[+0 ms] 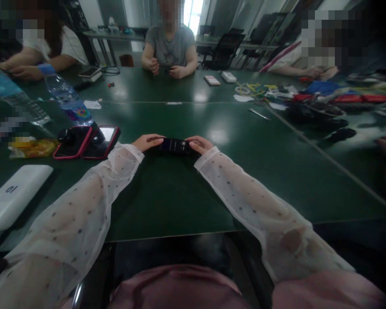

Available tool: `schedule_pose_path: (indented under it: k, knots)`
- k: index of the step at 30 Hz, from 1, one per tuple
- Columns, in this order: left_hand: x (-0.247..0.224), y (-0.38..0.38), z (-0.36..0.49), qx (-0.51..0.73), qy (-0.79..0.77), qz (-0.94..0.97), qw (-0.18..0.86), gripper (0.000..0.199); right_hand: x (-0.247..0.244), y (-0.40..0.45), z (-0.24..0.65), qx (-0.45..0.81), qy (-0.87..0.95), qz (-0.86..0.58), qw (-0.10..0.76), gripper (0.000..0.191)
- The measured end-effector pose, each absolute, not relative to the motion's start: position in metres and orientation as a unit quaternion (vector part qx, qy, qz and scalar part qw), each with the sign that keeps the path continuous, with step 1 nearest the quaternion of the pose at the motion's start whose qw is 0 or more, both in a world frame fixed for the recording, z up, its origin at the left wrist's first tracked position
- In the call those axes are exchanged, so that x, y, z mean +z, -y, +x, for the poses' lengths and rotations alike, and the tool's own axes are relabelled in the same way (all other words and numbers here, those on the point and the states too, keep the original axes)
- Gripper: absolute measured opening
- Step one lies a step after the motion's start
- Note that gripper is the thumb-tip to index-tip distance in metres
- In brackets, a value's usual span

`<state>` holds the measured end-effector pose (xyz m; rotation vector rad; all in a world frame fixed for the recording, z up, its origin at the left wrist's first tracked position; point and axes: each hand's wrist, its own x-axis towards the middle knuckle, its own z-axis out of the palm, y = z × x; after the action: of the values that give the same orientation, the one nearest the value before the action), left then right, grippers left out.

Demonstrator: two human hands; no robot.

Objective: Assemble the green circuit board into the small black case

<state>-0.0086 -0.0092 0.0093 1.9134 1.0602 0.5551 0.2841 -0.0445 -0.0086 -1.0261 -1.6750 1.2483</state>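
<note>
A dark phone (174,146) is held sideways just above the green table (176,193), with small icons lit on its screen. My left hand (148,142) grips its left end, thumb on the front. At its right end my right hand (200,145) holds on in the same way. Left of my left hand lie two phones in red cases, one with a dark screen (73,141) and one with a lit screen (107,135). Sheer dotted sleeves cover both my forearms.
Two water bottles (69,101) and a yellow packet (34,147) stand or lie at the left, near a white power bank (17,195). Cables (254,89) and a wrench (259,113) lie at the right. Several people sit around the table.
</note>
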Motion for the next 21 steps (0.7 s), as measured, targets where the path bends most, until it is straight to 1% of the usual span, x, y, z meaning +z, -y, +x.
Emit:
schedule_pose_path:
  k: [3, 5, 8, 10, 14, 17, 21]
  knots:
    - [0.008, 0.012, -0.007, 0.233, -0.442, 0.752, 0.429, 0.072, -0.016, 0.043, 0.279, 0.471, 0.652, -0.413, 0.427, 0.052]
    - [0.005, 0.016, -0.005, 0.264, -0.457, 0.73, 0.435, 0.075, -0.02, 0.045, 0.274, 0.462, 0.646, -0.418, 0.441, 0.056]
    - [0.0, 0.027, -0.001, 0.302, -0.459, 0.711, 0.438, 0.076, -0.023, 0.055, 0.269, 0.445, 0.636, -0.427, 0.463, 0.059]
    - [-0.003, 0.037, 0.001, 0.318, -0.463, 0.699, 0.442, 0.075, -0.024, 0.063, 0.267, 0.438, 0.636, -0.434, 0.464, 0.06]
    - [-0.002, 0.06, 0.003, 0.321, -0.502, 0.685, 0.42, 0.07, -0.025, 0.078, 0.265, 0.426, 0.644, -0.437, 0.46, 0.058]
    - [0.0, 0.079, 0.003, 0.324, -0.502, 0.684, 0.418, 0.069, -0.026, 0.087, 0.263, 0.423, 0.643, -0.424, 0.477, 0.054]
    - [0.002, 0.102, 0.002, 0.333, -0.515, 0.683, 0.397, 0.065, -0.027, 0.104, 0.256, 0.398, 0.653, -0.439, 0.472, 0.052]
